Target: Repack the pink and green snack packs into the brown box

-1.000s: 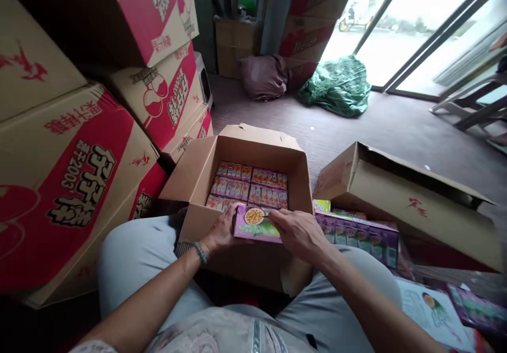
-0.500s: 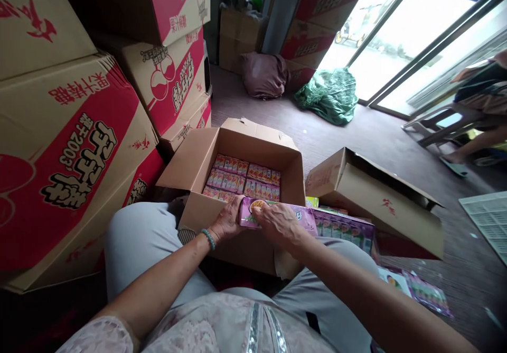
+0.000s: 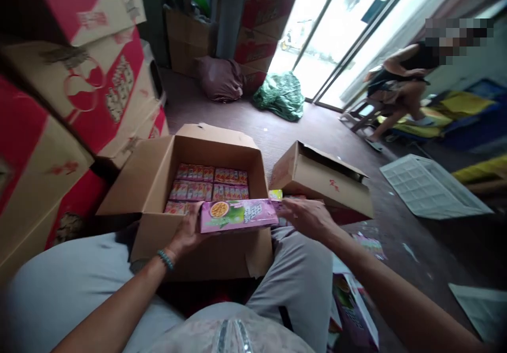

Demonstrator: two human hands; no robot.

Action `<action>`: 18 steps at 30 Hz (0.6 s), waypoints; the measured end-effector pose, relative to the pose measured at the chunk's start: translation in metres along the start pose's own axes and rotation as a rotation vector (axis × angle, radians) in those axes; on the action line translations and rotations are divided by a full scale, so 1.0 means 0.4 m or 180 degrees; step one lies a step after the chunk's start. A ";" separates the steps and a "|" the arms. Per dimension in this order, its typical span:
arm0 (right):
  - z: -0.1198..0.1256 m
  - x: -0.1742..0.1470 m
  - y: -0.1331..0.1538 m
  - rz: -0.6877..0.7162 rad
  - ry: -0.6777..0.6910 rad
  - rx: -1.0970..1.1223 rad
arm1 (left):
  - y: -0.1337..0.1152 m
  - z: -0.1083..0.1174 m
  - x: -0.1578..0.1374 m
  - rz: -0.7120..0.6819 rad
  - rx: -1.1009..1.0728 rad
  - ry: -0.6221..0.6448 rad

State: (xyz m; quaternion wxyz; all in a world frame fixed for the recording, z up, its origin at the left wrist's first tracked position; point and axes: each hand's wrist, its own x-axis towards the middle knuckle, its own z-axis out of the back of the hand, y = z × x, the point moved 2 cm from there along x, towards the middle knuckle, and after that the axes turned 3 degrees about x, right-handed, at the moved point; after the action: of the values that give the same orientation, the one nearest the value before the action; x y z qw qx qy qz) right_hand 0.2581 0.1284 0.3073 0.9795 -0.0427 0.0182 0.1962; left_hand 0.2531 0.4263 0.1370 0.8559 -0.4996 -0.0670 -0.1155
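A purple carton (image 3: pixel 240 215) with a passion fruit picture lies level above the near edge of an open cardboard box (image 3: pixel 204 250). My left hand (image 3: pixel 187 237) is closed around its left end, a beaded bracelet on the wrist. At the carton's other end is my right hand (image 3: pixel 311 216), its fingertips against the small end flap; the fingers partly hide what they pinch. Inside the cardboard box, rows of small pink-and-purple packs (image 3: pixel 194 190) stand side by side, the nearest partly covered by the carton.
Stacked red-and-tan boxes (image 3: pixel 99 89) rise at left. A tilted open box (image 3: pixel 332 184) lies at right, packs beside it. Purple packaging (image 3: pixel 352 310) lies by my right knee. Beyond are a green bag (image 3: pixel 281 96), a white plastic crate (image 3: pixel 433 186) and a seated person (image 3: pixel 404 78).
My right hand has moved from the carton's top to its right end, uncovering the printed face. My left hand keeps its hold. The view has turned right, showing the seated person more fully.
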 end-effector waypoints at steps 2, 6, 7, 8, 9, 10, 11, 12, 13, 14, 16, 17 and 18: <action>-0.017 0.034 0.076 0.0328 0.0185 0.0145 | 0.021 -0.003 -0.001 0.0007 0.0097 -0.0030; -0.087 0.136 0.142 0.0459 0.0592 0.0111 | 0.069 -0.013 0.016 -0.0020 0.0307 -0.0170; -0.095 0.150 0.130 0.0397 0.0609 0.0109 | 0.076 -0.017 0.023 0.0025 0.0282 -0.0151; -0.095 0.155 0.107 0.0305 0.0564 0.0114 | 0.081 -0.020 0.030 0.0062 0.0245 -0.0103; -0.086 0.148 0.076 0.0176 0.0468 0.0107 | 0.084 -0.022 0.037 0.0077 0.0234 -0.0072; -0.071 0.131 0.037 -0.0004 0.0343 0.0070 | 0.085 -0.022 0.045 0.0076 0.0258 -0.0081; -0.052 0.105 -0.007 -0.0240 0.0189 -0.0006 | 0.087 -0.020 0.053 0.0076 0.0336 -0.0134; -0.030 0.070 -0.054 -0.0505 0.0009 -0.0110 | 0.090 -0.017 0.061 0.0086 0.0463 -0.0215; -0.011 0.028 -0.103 -0.0789 -0.0169 -0.0246 | 0.093 -0.012 0.069 0.0097 0.0607 -0.0295; 0.004 -0.018 -0.154 -0.1082 -0.0341 -0.0438 | 0.097 -0.007 0.077 0.0116 0.0731 -0.0365; 0.007 -0.116 -0.256 -0.1689 -0.0699 -0.0825 | 0.100 0.003 0.088 0.0151 0.0886 -0.0423; -0.009 -0.161 -0.306 -0.1904 -0.0869 -0.1012 | 0.099 0.008 0.093 0.0182 0.0947 -0.0437; -0.036 -0.200 -0.353 -0.1992 -0.0923 -0.1124 | 0.095 0.012 0.099 0.0230 0.1002 -0.0438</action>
State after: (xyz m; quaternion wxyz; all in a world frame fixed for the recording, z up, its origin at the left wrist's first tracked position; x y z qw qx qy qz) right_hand 0.2385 -0.0334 0.3080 0.9620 -0.1859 -0.1684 -0.1080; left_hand 0.3012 0.4435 0.1164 0.9206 -0.3682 -0.1246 -0.0383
